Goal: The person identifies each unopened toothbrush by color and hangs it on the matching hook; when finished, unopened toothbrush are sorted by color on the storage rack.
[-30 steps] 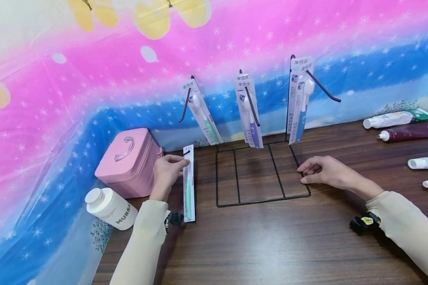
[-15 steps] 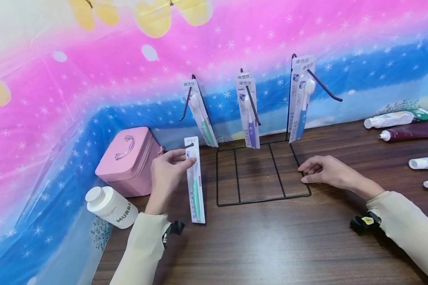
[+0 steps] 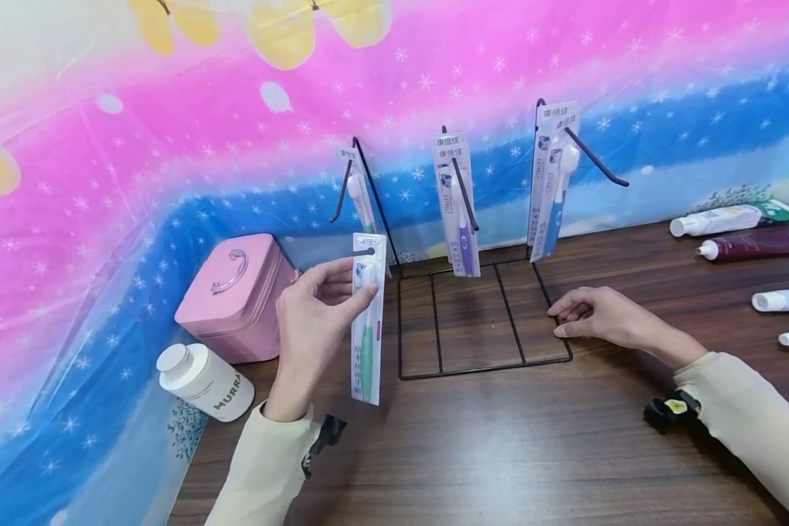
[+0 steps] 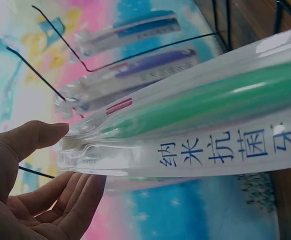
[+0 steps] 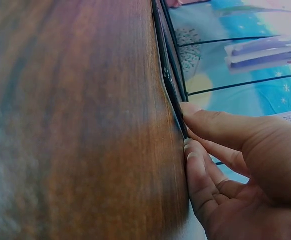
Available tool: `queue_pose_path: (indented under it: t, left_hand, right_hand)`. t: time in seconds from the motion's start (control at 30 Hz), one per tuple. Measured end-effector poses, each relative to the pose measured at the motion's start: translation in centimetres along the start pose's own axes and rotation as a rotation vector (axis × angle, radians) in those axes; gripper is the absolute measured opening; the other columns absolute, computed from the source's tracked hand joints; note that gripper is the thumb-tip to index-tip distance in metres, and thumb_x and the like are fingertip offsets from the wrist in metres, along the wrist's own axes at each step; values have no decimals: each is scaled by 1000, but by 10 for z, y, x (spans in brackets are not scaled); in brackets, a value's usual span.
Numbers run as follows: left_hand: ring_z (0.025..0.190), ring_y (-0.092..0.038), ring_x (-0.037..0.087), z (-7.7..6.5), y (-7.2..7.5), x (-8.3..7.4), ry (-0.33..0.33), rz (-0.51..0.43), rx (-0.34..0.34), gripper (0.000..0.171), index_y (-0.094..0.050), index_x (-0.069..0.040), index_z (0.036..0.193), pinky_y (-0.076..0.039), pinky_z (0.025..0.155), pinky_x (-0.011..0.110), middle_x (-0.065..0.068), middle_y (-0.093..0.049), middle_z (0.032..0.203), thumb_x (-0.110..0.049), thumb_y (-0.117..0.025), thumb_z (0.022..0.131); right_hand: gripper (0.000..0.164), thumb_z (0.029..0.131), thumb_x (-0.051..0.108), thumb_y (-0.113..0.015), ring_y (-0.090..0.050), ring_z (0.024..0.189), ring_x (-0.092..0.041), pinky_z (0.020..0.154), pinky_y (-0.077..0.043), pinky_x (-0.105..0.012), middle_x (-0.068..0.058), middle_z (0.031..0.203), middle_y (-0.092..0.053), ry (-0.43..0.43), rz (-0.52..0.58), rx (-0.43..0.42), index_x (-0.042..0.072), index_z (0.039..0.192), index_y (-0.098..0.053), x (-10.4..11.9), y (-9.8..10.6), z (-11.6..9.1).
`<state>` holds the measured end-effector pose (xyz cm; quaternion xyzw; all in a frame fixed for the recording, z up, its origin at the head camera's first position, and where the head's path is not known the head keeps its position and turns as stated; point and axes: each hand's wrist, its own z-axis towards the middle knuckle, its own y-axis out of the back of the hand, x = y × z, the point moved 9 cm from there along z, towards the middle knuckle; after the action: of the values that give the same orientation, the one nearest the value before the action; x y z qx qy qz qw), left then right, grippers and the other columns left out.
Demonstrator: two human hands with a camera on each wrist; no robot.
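A packaged toothbrush [image 3: 367, 358] with a green handle is upright in my left hand [image 3: 309, 310], thumb in front and fingers behind its upper part. In the left wrist view its clear blister [image 4: 205, 115] crosses the frame. Behind it, another green packaged toothbrush [image 3: 357, 191] hangs on the left hook of a black wire rack [image 3: 486, 370], partly hidden by the held pack. Purple toothbrush packs [image 3: 463, 226] hang in the middle, blue ones [image 3: 555, 219] on the right. My right hand [image 3: 598, 318] pinches the right side wire of the rack's base, low against the tabletop.
To the left stand a pink case [image 3: 230, 307] and a white bottle [image 3: 207, 383]. Several tubes, among them a maroon tube [image 3: 763, 245], lie at the right on the wooden table [image 3: 486, 453]. A patterned cloth [image 3: 191, 131] hangs behind the rack.
My left hand has brought the green toothbrush pack up and to the right, in front of the left hook. The hanging green pack has turned more edge-on. My right hand stays put.
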<state>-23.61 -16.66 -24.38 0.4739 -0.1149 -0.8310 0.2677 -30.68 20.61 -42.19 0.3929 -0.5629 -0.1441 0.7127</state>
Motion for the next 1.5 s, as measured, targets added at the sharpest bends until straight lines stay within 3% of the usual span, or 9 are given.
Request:
queue_pose_path:
  t: [0.4,0.57,0.97,1.33,1.5]
  left_hand:
    - [81,-67,14,-9,17,-56,-263,-37,-102,41,-71,-8,114,-54,70,27,2,-67,95,-19,-85,76]
    - [83,-67,14,-10,22,-71,-317,-83,-111,42,-69,-5,115,-54,72,28,4,-67,97,-14,-84,77]
    - [86,-68,13,-9,34,-79,-314,-122,-169,42,-69,-6,117,-55,75,29,0,-68,102,-15,-82,78]
    - [86,-67,12,-9,42,-66,-245,-116,-217,44,-68,-7,118,-54,76,30,0,-69,105,-16,-83,77]
    - [85,-69,21,-13,45,-82,-219,-112,-233,41,-68,2,115,-55,77,32,10,-70,103,-5,-82,77]
  right_hand:
    - [29,83,27,-78,-60,88,-17,71,-49,-29,2,95,-68,5,3,-3,13,108,-71,0,0,1]
    - [31,83,29,-78,-61,89,-17,70,-49,-30,2,96,-68,-1,0,1,13,109,-71,-1,0,1]
    - [32,83,31,-78,-61,88,-17,71,-50,-29,3,95,-68,3,5,1,13,109,-71,-2,0,1]
    - [31,83,29,-78,-60,87,-17,70,-50,-30,3,95,-68,4,0,-1,13,109,-71,-1,0,1]
    - [31,83,29,-78,-61,87,-17,70,-50,-29,3,94,-68,3,8,3,13,108,-71,-1,-1,0]
